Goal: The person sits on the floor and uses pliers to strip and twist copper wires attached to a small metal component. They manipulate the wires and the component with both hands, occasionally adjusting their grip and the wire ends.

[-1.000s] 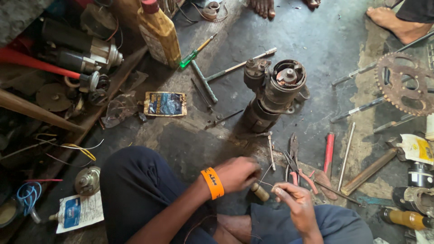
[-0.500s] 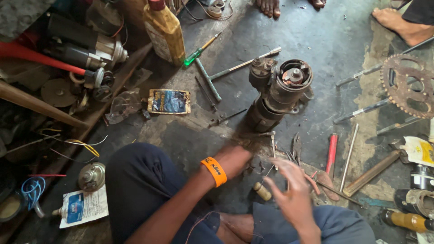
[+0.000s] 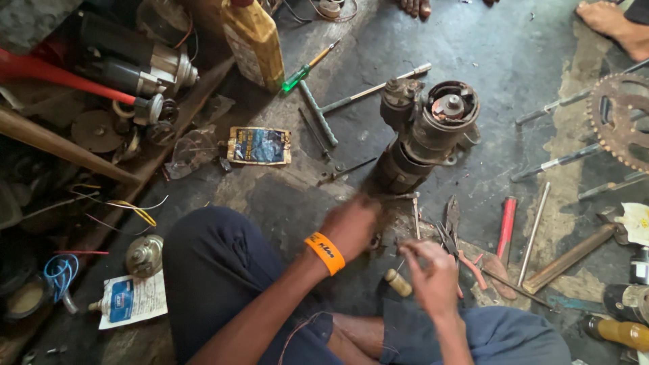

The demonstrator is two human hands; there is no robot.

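I sit on the floor with a dark starter motor point(image 3: 422, 138) lying in front of my knees. My left hand point(image 3: 351, 226), with an orange wristband, reaches down to the floor at the motor's near end; it is blurred and its fingers are hidden. My right hand point(image 3: 433, 270) hovers just right of it, fingertips pinched on a small thin metal piece. Pliers point(image 3: 449, 226) with red handles lie right beside that hand. A small wooden-handled tool point(image 3: 399, 282) lies on the floor between my hands.
A T-handle wrench point(image 3: 351, 98), a green screwdriver point(image 3: 304, 71) and a yellow oil bottle point(image 3: 255, 44) lie beyond the motor. A red-handled tool point(image 3: 506, 226), rods, a hammer point(image 3: 574, 253) and a sprocket point(image 3: 618, 122) are right. Motors and wires crowd the left. Another person's feet point(image 3: 612, 23) rest at the top.
My left hand has moved forward from beside my right hand to the floor at the motor's near end. My right hand has risen slightly and shifted forward.
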